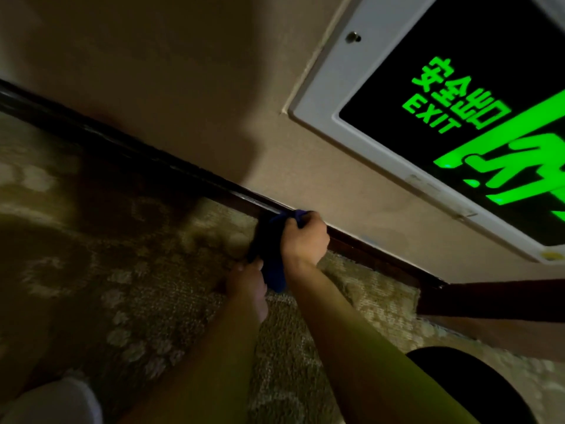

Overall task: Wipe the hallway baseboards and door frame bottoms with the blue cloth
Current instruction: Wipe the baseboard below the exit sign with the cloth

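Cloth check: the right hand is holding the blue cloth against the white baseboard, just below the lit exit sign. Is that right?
Not quite. The baseboard is dark brown, not white, as the head view shows. The rest stands: the right hand holds the blue cloth against it, just below the lit exit sign.

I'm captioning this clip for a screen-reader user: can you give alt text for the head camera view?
A person's right hand grips a blue cloth against the top edge of a dark wooden baseboard, while the left hand holds the cloth's lower end above patterned carpet. A lit green exit sign is set low in the beige wall.
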A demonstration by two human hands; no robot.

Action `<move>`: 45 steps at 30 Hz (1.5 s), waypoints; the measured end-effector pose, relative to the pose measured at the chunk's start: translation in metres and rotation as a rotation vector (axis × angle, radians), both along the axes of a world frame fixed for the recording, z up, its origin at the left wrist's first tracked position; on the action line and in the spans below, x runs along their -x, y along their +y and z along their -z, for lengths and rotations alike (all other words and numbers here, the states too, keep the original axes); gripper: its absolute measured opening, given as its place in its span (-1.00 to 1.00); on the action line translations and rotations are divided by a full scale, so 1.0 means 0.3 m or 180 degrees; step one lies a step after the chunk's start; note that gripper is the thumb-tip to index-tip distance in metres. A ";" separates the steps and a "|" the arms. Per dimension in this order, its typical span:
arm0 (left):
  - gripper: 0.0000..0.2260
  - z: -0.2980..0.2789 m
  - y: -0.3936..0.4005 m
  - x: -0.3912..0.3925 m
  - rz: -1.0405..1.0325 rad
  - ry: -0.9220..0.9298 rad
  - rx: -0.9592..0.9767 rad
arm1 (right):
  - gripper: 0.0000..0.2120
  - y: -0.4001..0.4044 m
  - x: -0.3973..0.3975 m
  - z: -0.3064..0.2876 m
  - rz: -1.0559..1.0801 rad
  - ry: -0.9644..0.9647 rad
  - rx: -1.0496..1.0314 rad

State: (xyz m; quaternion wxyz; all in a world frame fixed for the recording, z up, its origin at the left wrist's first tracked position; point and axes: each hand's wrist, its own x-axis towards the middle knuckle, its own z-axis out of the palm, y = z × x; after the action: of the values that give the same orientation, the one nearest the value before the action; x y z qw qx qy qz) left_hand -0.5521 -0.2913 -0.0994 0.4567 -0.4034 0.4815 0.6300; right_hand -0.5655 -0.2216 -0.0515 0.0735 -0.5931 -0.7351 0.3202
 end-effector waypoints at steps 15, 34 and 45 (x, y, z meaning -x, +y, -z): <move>-0.62 -0.009 -0.014 -0.008 -0.0309 0.0068 -0.0118 | -0.77 -0.006 -0.013 -0.004 -0.0167 -0.0093 -0.0216; -0.64 -0.022 0.077 0.013 -0.0160 0.0548 -0.0091 | -0.69 0.104 -0.072 -0.002 0.0772 0.0011 0.0092; -0.86 -0.143 0.186 -0.074 0.1169 0.1286 0.0133 | -0.66 0.239 -0.235 0.006 0.1102 0.0004 0.0111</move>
State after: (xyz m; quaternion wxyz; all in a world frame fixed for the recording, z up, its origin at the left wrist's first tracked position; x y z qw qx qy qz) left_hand -0.5299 -0.2356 -0.0565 0.4495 -0.1847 0.6408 0.5943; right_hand -0.4950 -0.1498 -0.0534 0.1177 -0.7117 -0.6163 0.3158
